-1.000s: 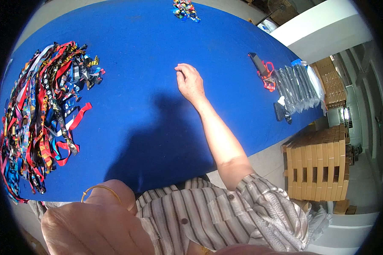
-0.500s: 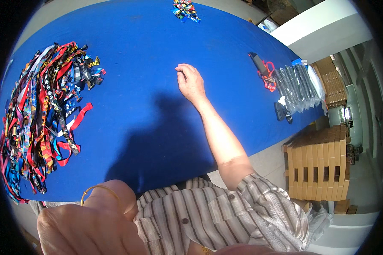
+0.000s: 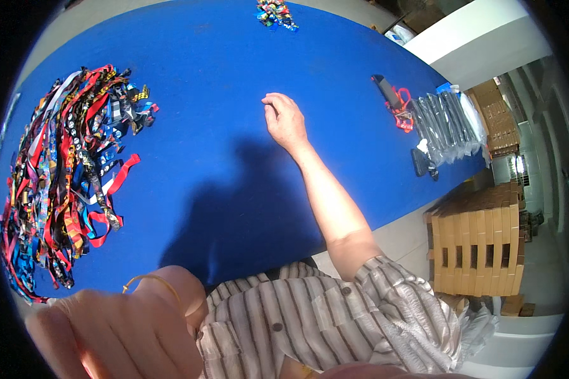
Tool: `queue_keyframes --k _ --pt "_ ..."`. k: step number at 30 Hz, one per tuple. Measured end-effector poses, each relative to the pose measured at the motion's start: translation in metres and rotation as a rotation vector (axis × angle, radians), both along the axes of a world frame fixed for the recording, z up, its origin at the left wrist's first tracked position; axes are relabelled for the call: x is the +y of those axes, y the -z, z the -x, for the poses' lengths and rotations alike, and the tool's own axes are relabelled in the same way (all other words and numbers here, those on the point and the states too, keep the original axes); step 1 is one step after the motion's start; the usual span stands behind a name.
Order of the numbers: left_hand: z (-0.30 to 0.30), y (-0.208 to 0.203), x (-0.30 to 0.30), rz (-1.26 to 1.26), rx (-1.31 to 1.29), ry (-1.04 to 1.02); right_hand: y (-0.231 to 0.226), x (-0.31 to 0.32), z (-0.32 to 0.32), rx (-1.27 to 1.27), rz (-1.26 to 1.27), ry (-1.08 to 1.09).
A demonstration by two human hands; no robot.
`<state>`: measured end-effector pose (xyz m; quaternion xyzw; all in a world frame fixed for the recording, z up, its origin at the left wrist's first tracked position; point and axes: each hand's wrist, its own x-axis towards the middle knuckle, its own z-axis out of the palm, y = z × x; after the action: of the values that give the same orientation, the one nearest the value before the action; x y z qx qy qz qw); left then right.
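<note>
My right hand rests palm down on the blue-covered table, its fingers loosely bent and the thumb a little apart. Nothing shows in it or touches it except the cloth. My left hand is raised close to the camera at the lower left, a gold bangle on its wrist. Its fingers are bent and run out past the lower edge, so their tips are hidden. Beyond it, at the left, lies a big heap of multicoloured printed lanyards; one red strap curls out from its right side.
A small bunch of colourful straps lies at the far edge. At the right are a red lanyard beside a black piece, clear-bagged black items and small black parts. Stacked cardboard stands beyond the table.
My left hand has shifted slightly left, with its fingers more bent. The view has moved a little; my right hand stays in place on the table.
</note>
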<state>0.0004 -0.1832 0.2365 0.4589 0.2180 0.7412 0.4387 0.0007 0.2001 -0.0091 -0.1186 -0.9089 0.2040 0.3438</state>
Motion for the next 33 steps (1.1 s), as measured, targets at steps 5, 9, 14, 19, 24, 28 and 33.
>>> queue_keyframes --k 5,9,14,19,24,28,33 --pt "-0.005 0.001 0.032 -0.263 -0.072 -0.128 0.006 0.001 0.004 0.001 -0.046 0.009" --pt "-0.009 0.018 0.045 -0.804 -0.246 -0.12 0.004 0.013 -0.001 -0.001 -0.064 0.021" --pt "-0.013 0.008 0.034 -0.751 -0.342 -0.426 0.003 0.01 0.001 -0.021 -0.019 0.006" --pt "-0.017 0.009 0.032 -0.778 -0.357 -0.582 0.003 0.006 0.002 -0.032 -0.001 0.01" --pt "-0.006 0.013 0.018 -0.603 -0.158 -0.789 0.005 0.007 0.003 -0.049 0.02 0.009" --pt "0.019 0.026 0.008 -0.499 -0.05 -0.714 0.006 0.011 0.001 -0.08 0.039 0.007" --pt "0.037 0.046 0.014 -0.424 -0.182 -0.79 0.004 0.009 0.0 -0.081 0.038 0.003"
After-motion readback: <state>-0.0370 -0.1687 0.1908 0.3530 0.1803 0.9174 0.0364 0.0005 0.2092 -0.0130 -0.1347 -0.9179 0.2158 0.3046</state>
